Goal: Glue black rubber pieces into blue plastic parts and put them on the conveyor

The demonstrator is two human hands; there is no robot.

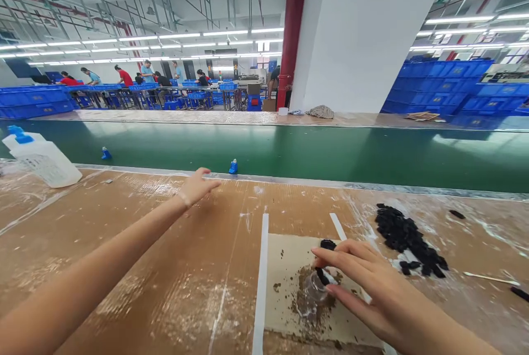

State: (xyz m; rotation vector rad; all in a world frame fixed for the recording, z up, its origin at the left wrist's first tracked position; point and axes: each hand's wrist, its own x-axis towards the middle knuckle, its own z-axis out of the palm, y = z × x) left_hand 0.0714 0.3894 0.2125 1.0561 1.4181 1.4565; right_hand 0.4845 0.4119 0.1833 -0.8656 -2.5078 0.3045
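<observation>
My left hand (198, 185) is stretched out over the bench's far edge, fingers apart and holding nothing. Just beyond its fingertips, a small blue piece with a pale top (233, 167) stands on the green conveyor belt (322, 151). My right hand (366, 275) has thumb and fingers closed around a small black piece (321, 276), partly hidden by them. This is low over a glue-smeared cardboard sheet (285, 289), fixed with white tape strips. Another black piece (328, 244) shows by the index fingertip. To the right lies a heap of black pieces (403, 234).
A white bottle with a blue cap (45, 159) leans at the left. Another small blue piece (106, 153) is on the belt. A cotton swab (491, 278) lies at the right. Blue crates (442, 87) and a white pillar (363, 35) stand beyond; several people work far back.
</observation>
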